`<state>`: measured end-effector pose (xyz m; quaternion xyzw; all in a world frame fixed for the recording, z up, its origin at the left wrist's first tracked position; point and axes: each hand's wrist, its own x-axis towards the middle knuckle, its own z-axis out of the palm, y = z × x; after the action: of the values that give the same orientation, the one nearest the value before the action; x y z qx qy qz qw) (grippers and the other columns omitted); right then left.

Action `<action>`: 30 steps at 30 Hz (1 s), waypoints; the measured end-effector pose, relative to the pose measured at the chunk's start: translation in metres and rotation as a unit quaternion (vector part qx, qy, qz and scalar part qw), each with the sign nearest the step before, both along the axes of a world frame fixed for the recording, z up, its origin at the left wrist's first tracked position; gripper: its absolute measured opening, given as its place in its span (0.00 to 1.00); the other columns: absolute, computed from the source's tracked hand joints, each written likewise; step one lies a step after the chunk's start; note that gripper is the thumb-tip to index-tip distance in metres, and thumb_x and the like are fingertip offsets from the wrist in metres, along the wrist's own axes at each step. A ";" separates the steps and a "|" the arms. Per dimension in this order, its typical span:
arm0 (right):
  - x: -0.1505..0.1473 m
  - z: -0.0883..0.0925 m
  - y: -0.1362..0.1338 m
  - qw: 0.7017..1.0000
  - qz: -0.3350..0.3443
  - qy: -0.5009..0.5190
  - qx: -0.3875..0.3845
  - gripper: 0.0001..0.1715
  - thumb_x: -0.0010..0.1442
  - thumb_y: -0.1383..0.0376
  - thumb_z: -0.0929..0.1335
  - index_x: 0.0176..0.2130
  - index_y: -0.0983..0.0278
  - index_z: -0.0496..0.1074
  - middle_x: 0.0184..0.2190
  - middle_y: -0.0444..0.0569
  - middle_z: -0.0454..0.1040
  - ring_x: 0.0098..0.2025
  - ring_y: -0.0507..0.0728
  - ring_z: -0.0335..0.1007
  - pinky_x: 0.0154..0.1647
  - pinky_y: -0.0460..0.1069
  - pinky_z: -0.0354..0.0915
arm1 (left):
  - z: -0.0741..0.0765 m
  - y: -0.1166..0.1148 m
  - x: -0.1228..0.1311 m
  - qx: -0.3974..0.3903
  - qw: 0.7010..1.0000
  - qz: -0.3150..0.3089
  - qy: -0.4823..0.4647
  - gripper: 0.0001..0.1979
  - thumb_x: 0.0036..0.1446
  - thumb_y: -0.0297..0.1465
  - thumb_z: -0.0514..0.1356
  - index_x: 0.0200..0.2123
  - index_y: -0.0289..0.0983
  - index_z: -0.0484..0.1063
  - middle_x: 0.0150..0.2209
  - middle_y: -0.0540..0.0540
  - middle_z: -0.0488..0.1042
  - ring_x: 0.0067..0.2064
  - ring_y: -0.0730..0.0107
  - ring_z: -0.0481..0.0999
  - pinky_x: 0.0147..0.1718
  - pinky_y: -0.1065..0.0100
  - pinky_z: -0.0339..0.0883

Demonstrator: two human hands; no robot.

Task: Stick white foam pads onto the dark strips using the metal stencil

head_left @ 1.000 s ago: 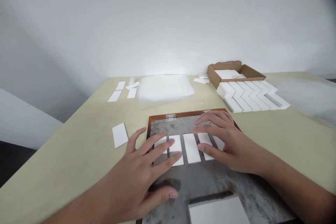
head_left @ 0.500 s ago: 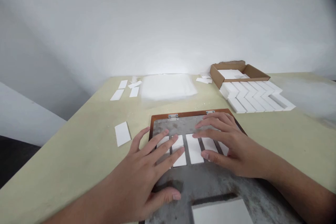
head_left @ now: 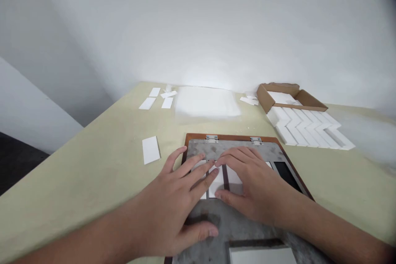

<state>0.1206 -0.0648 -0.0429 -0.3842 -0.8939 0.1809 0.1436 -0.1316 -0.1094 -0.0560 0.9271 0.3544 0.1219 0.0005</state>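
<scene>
A grey metal plate (head_left: 235,210) with several slots and a hinged wooden-edged frame (head_left: 235,136) lies before me. My left hand (head_left: 173,202) is spread flat, its fingertips over the left slots and a white card (head_left: 202,195) there. Lower down its thumb rests on the bare plate. My right hand (head_left: 260,185) bends over the middle slots, thumb apart from the fingers; their tips touch the ends of a white card (head_left: 215,181). Another white card (head_left: 234,181) is partly under that palm, and the slots farther right are mostly covered. One dark slot (head_left: 289,176) shows at the right.
A loose white card (head_left: 151,150) lies left of the plate. Several more cards (head_left: 148,103) are at the back left. Rows of white pieces (head_left: 306,128) stand by a cardboard box (head_left: 312,101) at the right. Nearest me, a white block (head_left: 262,255) sits on the plate.
My right hand has moved left across the cards, with its fingers drawn closer together. The dark right slot has come into sight. My left hand stays in nearly the same place; the view has shifted slightly.
</scene>
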 end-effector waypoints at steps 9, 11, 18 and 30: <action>0.002 -0.001 0.002 1.000 0.004 0.001 -0.003 0.22 0.62 0.63 0.75 0.55 0.58 0.73 0.54 0.48 0.78 0.58 0.64 0.69 0.62 0.65 0.60 | 0.002 0.003 0.000 0.007 1.000 -0.003 -0.019 0.36 0.71 0.56 0.57 0.72 0.40 0.65 0.69 0.42 0.71 0.70 0.45 0.67 0.74 0.46 0.28; 0.003 -0.001 0.001 1.000 0.005 0.001 -0.004 0.22 0.62 0.63 0.75 0.54 0.58 0.74 0.54 0.48 0.77 0.58 0.64 0.69 0.62 0.65 0.60 | 0.003 0.004 0.000 0.005 1.000 -0.009 -0.010 0.37 0.71 0.56 0.57 0.73 0.40 0.64 0.70 0.41 0.70 0.71 0.45 0.66 0.74 0.46 0.26; 0.005 -0.002 -0.001 0.999 -0.018 -0.016 0.022 0.25 0.63 0.60 0.75 0.58 0.60 0.75 0.58 0.52 0.75 0.61 0.66 0.67 0.65 0.68 0.59 | 0.003 0.000 0.000 0.012 1.000 0.001 -0.010 0.37 0.71 0.56 0.56 0.73 0.39 0.64 0.69 0.41 0.71 0.70 0.46 0.67 0.74 0.47 0.27; 0.005 -0.001 -0.002 0.999 -0.008 -0.037 0.022 0.23 0.66 0.59 0.72 0.59 0.60 0.78 0.59 0.52 0.75 0.61 0.67 0.66 0.66 0.69 0.59 | 0.003 0.002 -0.001 0.031 0.999 -0.026 -0.023 0.30 0.70 0.50 0.60 0.66 0.39 0.71 0.63 0.42 0.77 0.66 0.46 0.72 0.74 0.45 0.33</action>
<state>0.1251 -0.0664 -0.0439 -0.3947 -0.8993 0.1450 0.1201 -0.1327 -0.1078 -0.0532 0.9325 0.3263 0.1540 -0.0171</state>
